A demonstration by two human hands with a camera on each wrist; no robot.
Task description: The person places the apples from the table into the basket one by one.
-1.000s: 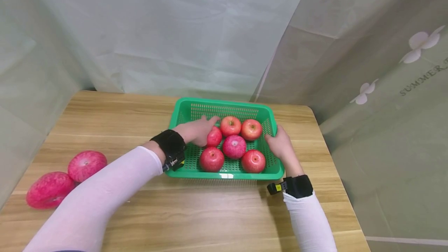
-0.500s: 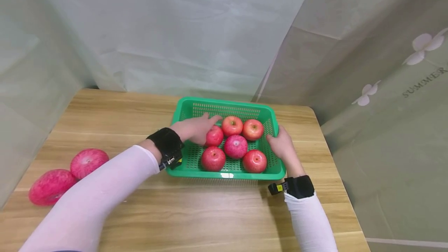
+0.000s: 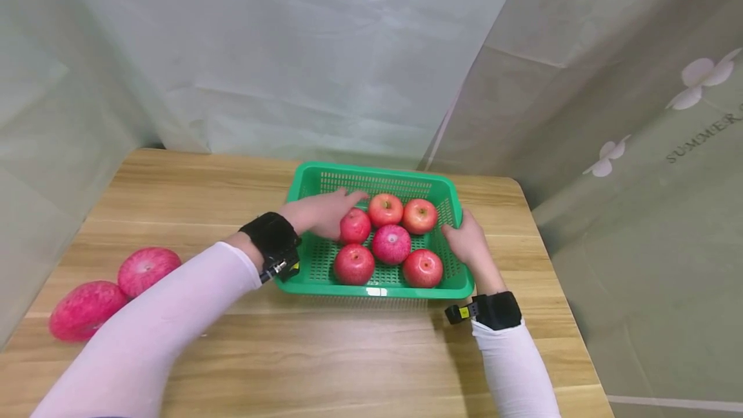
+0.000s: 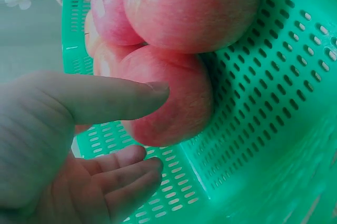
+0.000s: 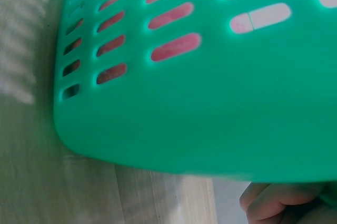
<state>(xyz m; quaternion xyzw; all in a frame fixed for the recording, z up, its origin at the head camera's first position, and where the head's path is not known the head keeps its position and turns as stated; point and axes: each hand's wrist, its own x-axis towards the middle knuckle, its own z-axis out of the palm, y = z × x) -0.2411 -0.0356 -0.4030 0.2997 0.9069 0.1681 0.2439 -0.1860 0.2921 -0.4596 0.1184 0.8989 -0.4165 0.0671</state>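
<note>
In the head view a green plastic basket [image 3: 377, 290] stands on the table with several red apples inside. My left hand [image 3: 326, 213] reaches in over its left side, next to the leftmost apple [image 3: 355, 227]. Seen from the left wrist, the thumb [image 4: 116, 98] lies across the view of that apple [image 4: 187, 90], and the other fingers stretch out below with a gap between them and the thumb. My right hand [image 3: 469, 240] grips the right rim, thumb inside. The right wrist view shows its curled fingers [image 5: 279, 200] at the basket wall [image 5: 184, 113].
Two pink-red apples [image 3: 148, 269] lie on the wooden table [image 3: 325, 360] at the left, partly behind the left sleeve. A pale curtain [image 3: 302, 57] hangs along the back edge, and a printed one [image 3: 650, 224] hangs on the right.
The left hand has drawn slightly left, showing more of the leftmost apple. The right hand keeps its grip on the rim, and the apples stay in place. The head view shifted a little.
</note>
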